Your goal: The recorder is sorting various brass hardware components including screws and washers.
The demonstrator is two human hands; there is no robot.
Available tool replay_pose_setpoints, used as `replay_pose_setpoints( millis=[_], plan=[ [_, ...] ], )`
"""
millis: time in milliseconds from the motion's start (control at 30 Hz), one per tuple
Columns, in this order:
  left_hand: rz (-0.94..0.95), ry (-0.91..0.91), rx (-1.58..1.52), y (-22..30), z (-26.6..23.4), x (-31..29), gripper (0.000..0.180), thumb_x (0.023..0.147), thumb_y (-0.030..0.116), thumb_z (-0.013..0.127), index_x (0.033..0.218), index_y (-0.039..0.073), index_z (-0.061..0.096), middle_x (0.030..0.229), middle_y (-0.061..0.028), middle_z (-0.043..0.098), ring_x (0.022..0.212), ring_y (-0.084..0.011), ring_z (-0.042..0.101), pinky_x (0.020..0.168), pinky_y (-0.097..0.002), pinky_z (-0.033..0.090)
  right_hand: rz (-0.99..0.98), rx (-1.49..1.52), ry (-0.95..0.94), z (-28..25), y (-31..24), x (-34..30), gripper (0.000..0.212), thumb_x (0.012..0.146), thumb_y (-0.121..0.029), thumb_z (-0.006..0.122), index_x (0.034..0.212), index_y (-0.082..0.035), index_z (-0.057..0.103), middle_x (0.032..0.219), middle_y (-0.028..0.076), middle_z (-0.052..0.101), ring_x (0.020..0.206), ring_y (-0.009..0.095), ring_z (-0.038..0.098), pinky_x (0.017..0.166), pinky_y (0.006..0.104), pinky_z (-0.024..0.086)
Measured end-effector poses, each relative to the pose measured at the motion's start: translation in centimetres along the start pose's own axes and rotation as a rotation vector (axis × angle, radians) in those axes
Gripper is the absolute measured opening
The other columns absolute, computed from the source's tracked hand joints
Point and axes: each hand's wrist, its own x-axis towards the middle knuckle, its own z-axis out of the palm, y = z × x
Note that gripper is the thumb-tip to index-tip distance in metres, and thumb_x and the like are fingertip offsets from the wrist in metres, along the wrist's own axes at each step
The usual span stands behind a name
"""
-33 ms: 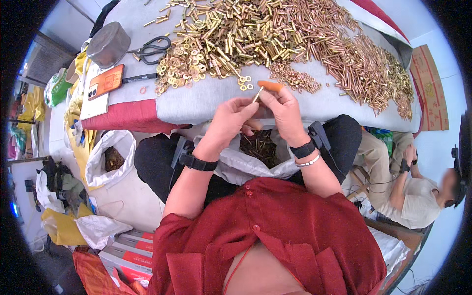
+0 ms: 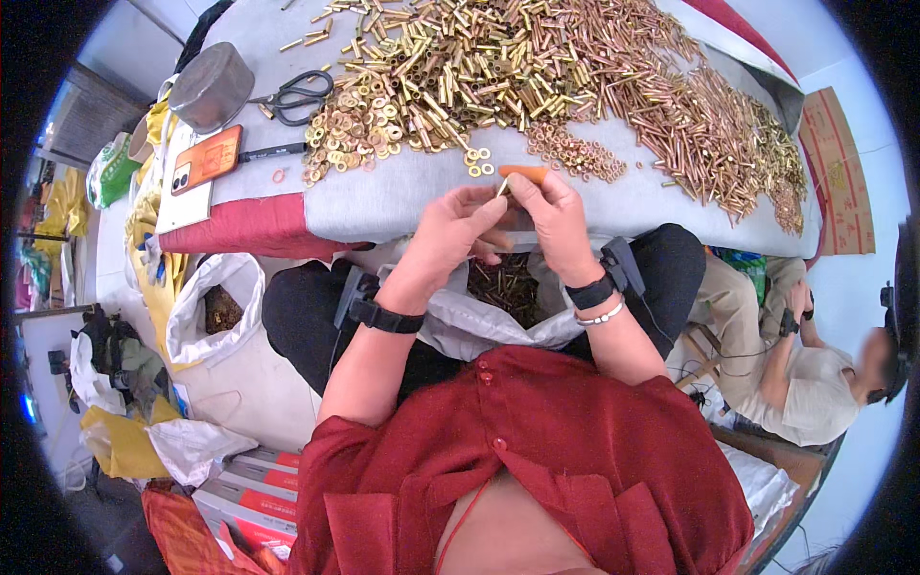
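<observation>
You sit at the cloth-covered table (image 2: 402,196), both hands above its near edge, over the open sack (image 2: 460,316) between your legs. Left hand (image 2: 454,222): thumb and index tips pressed together, pinching the lower end of a slim brass piece (image 2: 503,186); remaining fingers curled, partly hidden. Right hand (image 2: 556,217): thumb bent against the upper end of the same piece, index, in its orange cover (image 2: 527,173), pointing left just above; you pinch the piece between the two. Piece stands tilted between your hands, top leaning right. Whether its ends are open, cannot tell.

Just beyond your fingers: a few loose washers (image 2: 476,161) and, to the right, a patch of small rings (image 2: 580,153). Farther back, a heap of brass tubes (image 2: 479,67); larger washers (image 2: 350,129) at its left. Left of these: scissors (image 2: 292,101), pen (image 2: 273,152), orange phone (image 2: 208,161), metal pot (image 2: 209,88). Lap sack holds more slim metal pieces (image 2: 508,287).
</observation>
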Motion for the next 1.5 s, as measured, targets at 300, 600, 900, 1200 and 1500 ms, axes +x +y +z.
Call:
replay_pose_setpoints(
  millis=[300, 600, 900, 1200, 1500],
  plan=[
    [0.101, 0.168, 0.065, -0.7, -0.9, 1.0, 0.028, 0.093, 0.019, 0.053, 0.109, -0.004, 0.05, 0.096, -0.0115, 0.062, 0.071, -0.0176, 0.065, 0.05, -0.0249, 0.051, -0.549, -1.007, 0.221, 0.8, 1.1, 3.2, 0.016, 0.08, -0.021, 0.064, 0.084, -0.005, 0.063, 0.08, 0.013, 0.057, 0.081, 0.032, 0.054, 0.07, 0.0401, 0.042],
    [0.07, 0.138, 0.088, -0.3, -0.8, 0.8, 0.02, 0.094, 0.014, 0.05, 0.105, -0.003, 0.048, 0.089, -0.0142, 0.063, 0.067, -0.0184, 0.065, 0.047, -0.0256, 0.053, -0.338, -0.556, 0.219, 1.5, 1.3, 1.9, 0.015, 0.082, -0.013, 0.066, 0.085, -0.001, 0.058, 0.08, 0.006, 0.058, 0.072, 0.016, 0.055, 0.066, 0.0285, 0.044],
    [0.037, 0.028, 0.024, -0.7, -0.7, 1.3, 0.019, 0.094, 0.014, 0.051, 0.104, -0.003, 0.049, 0.088, -0.0138, 0.064, 0.06, -0.0166, 0.063, 0.047, -0.0246, 0.053, -0.567, -0.539, 0.179, 1.1, 1.0, -0.5, 0.01, 0.08, -0.004, 0.064, 0.09, -0.002, 0.062, 0.087, 0.014, 0.064, 0.077, 0.027, 0.063, 0.067, 0.0337, 0.05],
    [0.108, 0.109, 0.068, -1.1, -0.1, 1.5, 0.021, 0.093, 0.012, 0.05, 0.106, -0.005, 0.046, 0.092, -0.0162, 0.063, 0.063, -0.0189, 0.065, 0.048, -0.0262, 0.053, -0.649, -1.098, 0.339, -2.3, 0.1, 2.7, 0.018, 0.078, -0.017, 0.068, 0.089, -0.004, 0.062, 0.082, 0.012, 0.058, 0.078, 0.03, 0.055, 0.068, 0.0392, 0.044],
    [0.091, 0.155, 0.091, -0.9, -0.1, 1.7, 0.023, 0.093, 0.014, 0.052, 0.107, -0.004, 0.048, 0.092, -0.0162, 0.062, 0.065, -0.0202, 0.065, 0.05, -0.027, 0.054, -0.643, -1.105, 0.205, -2.3, 0.0, 5.3, 0.012, 0.074, -0.012, 0.067, 0.077, -0.004, 0.058, 0.078, 0.011, 0.058, 0.076, 0.029, 0.055, 0.067, 0.0407, 0.045]
  ],
)
